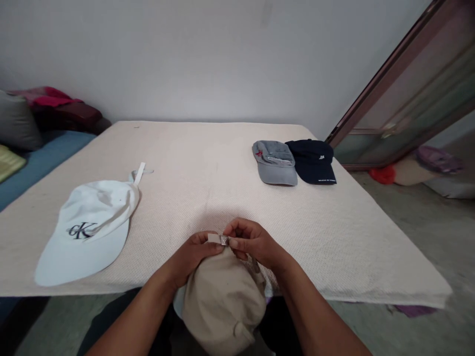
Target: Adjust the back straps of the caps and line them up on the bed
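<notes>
A beige baseball cap (224,301) is held at the table's near edge, its back strap upward. My left hand (195,252) pinches the beige strap (213,238) on the left of a small metal buckle (224,240). From the right, my right hand (256,243) has thumb and fingers closed at the buckle and the strap beside it. The cap's crown hangs below both hands, toward my lap. A white cap (94,217) with black CK letters lies to the left, its strap end sticking up.
A grey cap (276,163) and a navy cap (311,160) lie side by side at the back right of the cloth-covered table (185,163). A wall stands behind it. Cushions (17,121) are at the left, a framed glass door (393,118) at the right.
</notes>
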Motion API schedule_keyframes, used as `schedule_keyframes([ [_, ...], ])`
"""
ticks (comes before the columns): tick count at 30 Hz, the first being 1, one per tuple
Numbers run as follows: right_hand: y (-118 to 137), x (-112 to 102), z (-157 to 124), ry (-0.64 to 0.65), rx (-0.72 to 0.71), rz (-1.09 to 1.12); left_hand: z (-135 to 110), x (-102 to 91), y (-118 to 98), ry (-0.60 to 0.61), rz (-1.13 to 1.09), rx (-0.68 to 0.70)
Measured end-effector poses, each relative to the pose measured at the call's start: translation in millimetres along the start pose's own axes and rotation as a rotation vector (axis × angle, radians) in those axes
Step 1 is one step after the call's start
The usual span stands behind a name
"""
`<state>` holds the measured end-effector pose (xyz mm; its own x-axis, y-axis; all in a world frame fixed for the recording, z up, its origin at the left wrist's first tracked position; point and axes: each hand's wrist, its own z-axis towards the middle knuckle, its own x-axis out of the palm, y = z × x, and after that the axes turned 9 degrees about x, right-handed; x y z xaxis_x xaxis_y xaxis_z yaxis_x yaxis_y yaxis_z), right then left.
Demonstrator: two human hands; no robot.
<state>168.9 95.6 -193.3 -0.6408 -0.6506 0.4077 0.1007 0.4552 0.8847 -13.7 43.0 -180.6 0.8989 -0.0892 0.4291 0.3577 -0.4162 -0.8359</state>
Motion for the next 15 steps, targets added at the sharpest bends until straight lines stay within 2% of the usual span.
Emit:
schedule_keyframes([
  [4,2.1,-6.4,-5.7,-0.018,0.029,-0.038,-1.1,2.6,-3.5,0.064,-0.031,0.016],
  [8,1.6,-14.6,-11.8,-0.013,0.139,-0.088,-1.2,1.5,-4.2,0.095,-0.079,0.031],
  [11,-0.8,-16.5,-13.0,-0.002,0.191,-0.053,-1.6,-2.2,-1.6,0.073,-0.086,0.009],
  [15,-3.2,-12.3,-11.0,-0.044,0.165,0.067,-2.4,-3.1,-0.1,0.023,-0.072,-0.031],
])
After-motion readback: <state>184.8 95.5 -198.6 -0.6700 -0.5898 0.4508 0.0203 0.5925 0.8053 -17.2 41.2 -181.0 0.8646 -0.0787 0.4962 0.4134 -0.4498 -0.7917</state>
